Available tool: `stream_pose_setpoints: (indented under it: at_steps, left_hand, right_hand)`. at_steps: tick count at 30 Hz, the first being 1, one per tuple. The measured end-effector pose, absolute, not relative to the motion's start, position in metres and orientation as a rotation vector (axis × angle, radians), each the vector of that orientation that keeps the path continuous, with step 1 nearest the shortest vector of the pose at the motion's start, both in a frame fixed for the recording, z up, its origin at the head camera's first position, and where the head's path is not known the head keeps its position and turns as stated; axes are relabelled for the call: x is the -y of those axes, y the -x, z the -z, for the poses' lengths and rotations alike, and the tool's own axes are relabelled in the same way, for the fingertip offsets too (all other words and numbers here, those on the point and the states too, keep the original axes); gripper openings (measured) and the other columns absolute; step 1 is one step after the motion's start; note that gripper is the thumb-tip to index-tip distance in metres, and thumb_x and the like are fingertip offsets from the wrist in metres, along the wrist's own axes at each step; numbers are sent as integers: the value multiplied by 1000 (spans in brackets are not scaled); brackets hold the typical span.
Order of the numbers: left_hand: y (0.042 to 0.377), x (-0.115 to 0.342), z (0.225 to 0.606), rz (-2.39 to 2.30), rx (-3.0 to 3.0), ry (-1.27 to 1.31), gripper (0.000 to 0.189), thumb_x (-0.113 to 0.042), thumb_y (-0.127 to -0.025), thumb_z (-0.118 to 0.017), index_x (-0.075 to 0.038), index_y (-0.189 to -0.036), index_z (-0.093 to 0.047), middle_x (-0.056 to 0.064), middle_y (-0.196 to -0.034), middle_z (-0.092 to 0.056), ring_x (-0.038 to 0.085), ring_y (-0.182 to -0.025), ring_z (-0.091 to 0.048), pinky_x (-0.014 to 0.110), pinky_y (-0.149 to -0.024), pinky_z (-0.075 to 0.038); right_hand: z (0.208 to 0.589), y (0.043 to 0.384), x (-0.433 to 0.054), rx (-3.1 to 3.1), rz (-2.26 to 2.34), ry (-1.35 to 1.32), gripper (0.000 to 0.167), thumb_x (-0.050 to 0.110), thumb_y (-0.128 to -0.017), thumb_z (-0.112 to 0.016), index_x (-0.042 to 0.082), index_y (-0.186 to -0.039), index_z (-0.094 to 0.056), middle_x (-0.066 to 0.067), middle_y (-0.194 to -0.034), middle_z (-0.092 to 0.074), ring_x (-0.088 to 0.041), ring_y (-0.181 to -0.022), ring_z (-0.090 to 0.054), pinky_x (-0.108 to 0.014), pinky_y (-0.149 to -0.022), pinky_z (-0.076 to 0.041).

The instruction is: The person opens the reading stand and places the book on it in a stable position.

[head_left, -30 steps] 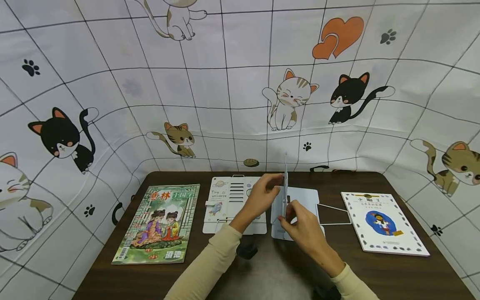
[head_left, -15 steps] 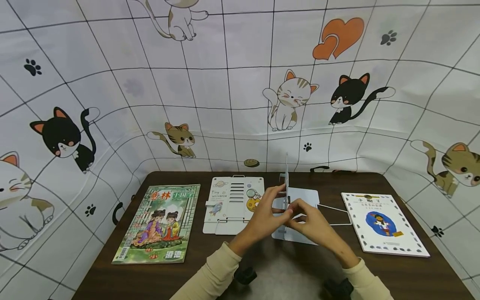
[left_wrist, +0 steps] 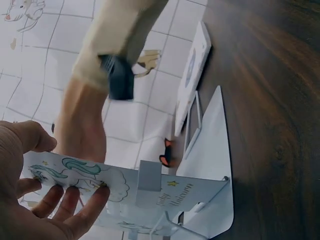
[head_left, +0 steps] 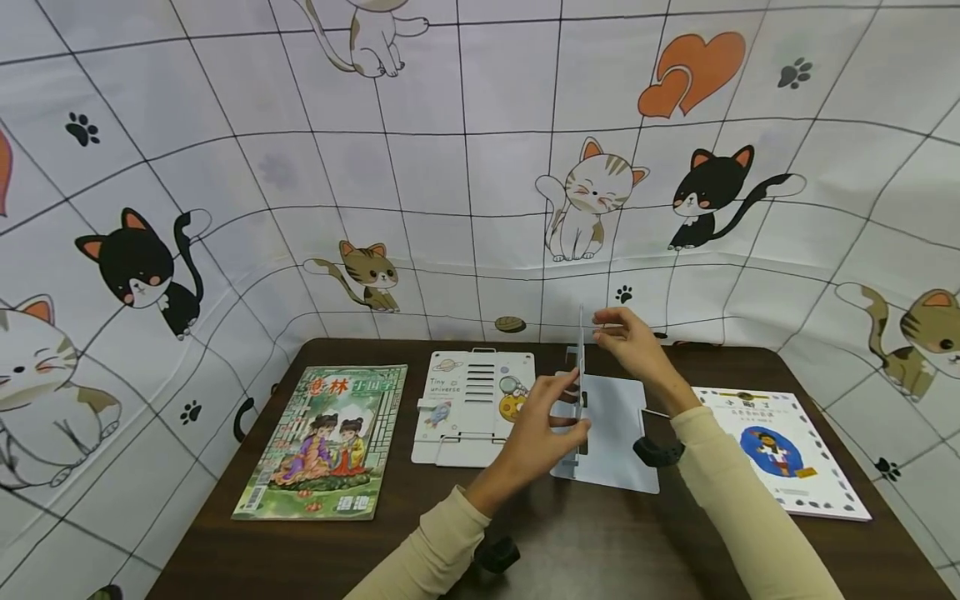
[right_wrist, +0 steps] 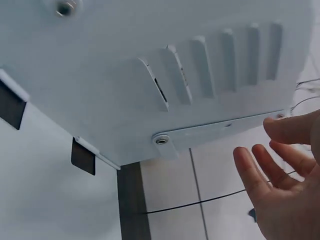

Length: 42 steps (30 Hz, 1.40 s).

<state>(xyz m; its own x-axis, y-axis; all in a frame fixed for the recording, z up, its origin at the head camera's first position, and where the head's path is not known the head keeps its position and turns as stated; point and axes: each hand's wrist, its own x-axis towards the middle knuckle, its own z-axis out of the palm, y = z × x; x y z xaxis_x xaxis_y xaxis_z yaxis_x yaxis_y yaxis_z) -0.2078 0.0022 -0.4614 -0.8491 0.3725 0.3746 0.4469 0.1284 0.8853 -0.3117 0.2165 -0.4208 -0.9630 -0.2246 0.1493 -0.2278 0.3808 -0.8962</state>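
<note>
A pale metal book stand (head_left: 622,437) has its base plate flat on the table and its panel raised upright, edge-on in the head view. My left hand (head_left: 536,437) grips that panel's edge, with fingers on the printed face and the thumb on the other side. Unicorn drawings and a clip (left_wrist: 149,182) show on this face in the left wrist view. Beside the panel's far top edge is my right hand (head_left: 636,346), its fingers spread apart and holding nothing. The slotted back (right_wrist: 215,65) of the panel fills much of the right wrist view.
A second book stand (head_left: 450,387), printed "Tiny universe", lies flat to the left. Further left is a green magazine (head_left: 318,446). A white book (head_left: 780,450) lies on the right, partly behind my right forearm. A patterned cloth (head_left: 480,167) hangs behind the table.
My right hand has left the lower part of the panel and moved up and away to its far top edge. My left hand shifted down and still grips the panel. The view turned slightly left.
</note>
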Motion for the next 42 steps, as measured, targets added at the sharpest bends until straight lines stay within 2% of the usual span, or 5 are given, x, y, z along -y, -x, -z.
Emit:
stream_pose_setpoints:
  at_steps: [11,16,21,33,42]
  left_hand:
    - [205,-10,468,1802,2279,822,60,12,-90,-72,-5,-144,-51,15,-141,-53,32,-127,-63,31,-90,-64]
    - [209,-9,468,1804,2272,829,48,11,-90,-71,-2,-134,-56,15,-138,-57,29,-128,-63,26,-88,-63]
    - [219,-5,473,1799,2282,814,44,8,-94,-70,-3,-136,-61,14,-135,-61,27,-131,-65,20,-89,-61]
    - [252,10,469,1503,2313,716,30,-7,-99,-74,-4,-129,-76,11,-119,-80,24,-105,-77,44,-90,-63]
    - [287,9,468,1524,2378,667,30,-13,-103,-71,-8,-132,-75,10,-120,-80,23,-108,-77,28,-86,-61]
  right_hand:
    - [436,337,-210,2578,-1813,-597,50,-3,-110,-45,-6,-159,-37,-28,-157,-49,-46,-153,-41,-64,-123,-35]
    - [437,339,-221,2518,-1880,-539,46,-9,-107,-46,-10,-153,-40,-33,-151,-50,-46,-145,-49,-41,-114,-52]
    - [437,340,-233,2474,-1896,-417,48,-7,-107,-54,-11,-152,-39,-35,-149,-50,-21,-126,-62,-15,-95,-56]
    - [442,333,-264,2373,-1736,-147,48,-5,-101,-67,-13,-143,-46,-27,-134,-60,10,-93,-63,-17,-88,-60]
    - [447,317,-282,2283,-1585,38,39,0,-97,-76,-11,-129,-57,7,-102,-67,15,-80,-65,-12,-78,-59]
